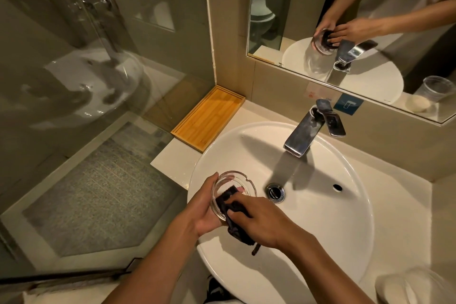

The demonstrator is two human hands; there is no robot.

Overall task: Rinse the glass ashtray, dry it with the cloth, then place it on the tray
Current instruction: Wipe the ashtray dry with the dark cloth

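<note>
My left hand (206,207) grips the round glass ashtray (234,181) from its left side, tilted over the left part of the white sink (333,217). My right hand (261,223) presses a dark cloth (228,198) into the ashtray's bowl; a loose end of the cloth hangs below my fingers. The wooden tray (209,118) lies bare on the counter, behind and to the left of the sink, in the corner by the glass wall.
A chrome faucet (306,131) stands behind the sink with no water running; the drain (275,191) sits just right of the ashtray. A mirror (357,7) hangs above. A glass shower wall (98,57) closes the left side. A white object (417,286) rests at the lower right.
</note>
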